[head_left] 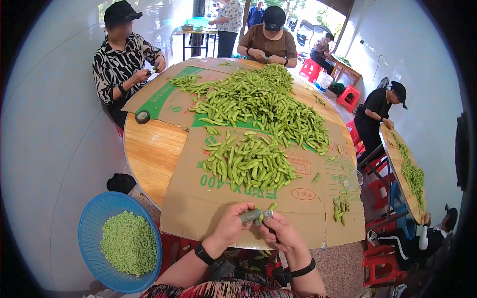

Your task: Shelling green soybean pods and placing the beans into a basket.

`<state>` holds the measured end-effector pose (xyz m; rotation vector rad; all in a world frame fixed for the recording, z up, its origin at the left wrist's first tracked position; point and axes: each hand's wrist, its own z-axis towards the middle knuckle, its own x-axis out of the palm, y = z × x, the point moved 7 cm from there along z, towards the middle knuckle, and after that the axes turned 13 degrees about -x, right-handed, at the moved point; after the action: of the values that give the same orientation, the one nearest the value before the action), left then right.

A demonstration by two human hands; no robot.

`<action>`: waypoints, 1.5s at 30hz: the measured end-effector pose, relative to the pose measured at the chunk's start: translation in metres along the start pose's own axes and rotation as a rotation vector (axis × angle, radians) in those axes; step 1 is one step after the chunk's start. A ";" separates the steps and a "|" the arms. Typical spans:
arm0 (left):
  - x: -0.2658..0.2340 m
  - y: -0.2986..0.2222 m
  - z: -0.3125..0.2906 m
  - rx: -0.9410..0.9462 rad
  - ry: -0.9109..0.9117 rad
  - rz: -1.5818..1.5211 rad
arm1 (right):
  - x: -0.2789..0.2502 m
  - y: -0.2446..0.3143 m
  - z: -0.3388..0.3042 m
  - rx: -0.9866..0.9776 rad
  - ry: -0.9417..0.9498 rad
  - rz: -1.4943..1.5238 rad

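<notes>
A: In the head view, where to find the green pod (273, 205)?

B: Held over the near part of the cardboard (194, 208) on the round desk (154, 154), between the left hand (231, 222) and the right hand (282, 231).

A: And the fingers, open or closed?

B: Closed in both hands, pinching the same pod, with grey covers (249, 216) on some of them. Partly hidden there, so not possible to tell the exact contact of each.

A: Heavy or light, judging by the look?

B: Light, most probably. Rather stiff in the skin, but soft enough to yield under a thumb; perhaps a little slippery if moist.

A: Fragile too?

B: Outside, not much. Inside, probably yes: better not to crush the seeds, likely as tender as the loose green beans (126, 243) in the blue basket (89, 233).

A: Where to take hold, then?

B: Near one tip with one hand, along the seam with the other, pressing gently. For a single pod, better from the loose edge of the small heap (248, 164) than from the thick middle of the large heap (268, 99) behind.
</notes>
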<state>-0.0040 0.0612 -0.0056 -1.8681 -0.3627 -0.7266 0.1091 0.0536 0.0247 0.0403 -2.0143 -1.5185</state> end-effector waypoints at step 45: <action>0.002 -0.005 -0.006 -0.031 0.026 -0.112 | -0.003 0.003 -0.009 -0.038 0.110 -0.204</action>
<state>-0.0073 0.0579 0.0009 -1.8771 -0.4443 -0.8359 0.1171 0.0476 0.0272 0.3162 -1.9407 -1.6412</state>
